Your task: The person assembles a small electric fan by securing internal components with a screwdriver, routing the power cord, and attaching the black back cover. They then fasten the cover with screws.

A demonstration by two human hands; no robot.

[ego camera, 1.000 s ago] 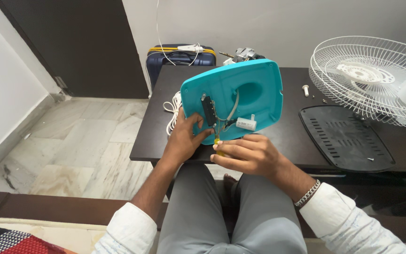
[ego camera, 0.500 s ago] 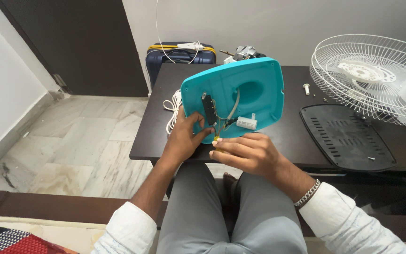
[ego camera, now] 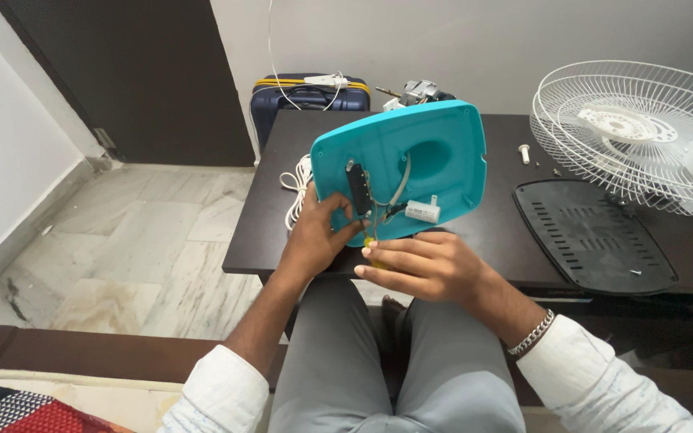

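Hands point(ego camera: 322, 232) grip teal base point(ego camera: 443, 152) — beside it black cover point(ego camera: 595, 236) (grille point(ego camera: 635, 128) behind).

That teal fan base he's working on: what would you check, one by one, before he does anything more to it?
1. Teal base held steady: ok, left hand grips its lower edge, base tilted up on the table.
2. Tool in hand: ok, right hand holds a yellow-handled tool at the wiring.
3. Tool tip seated: cannot tell, fingers hide it.
4. White capacitor attached: ok, wires lead to it.
5. Loose screw safe: ok, lying on the table away from the edge.
6. Power cord unplugged: cannot tell.
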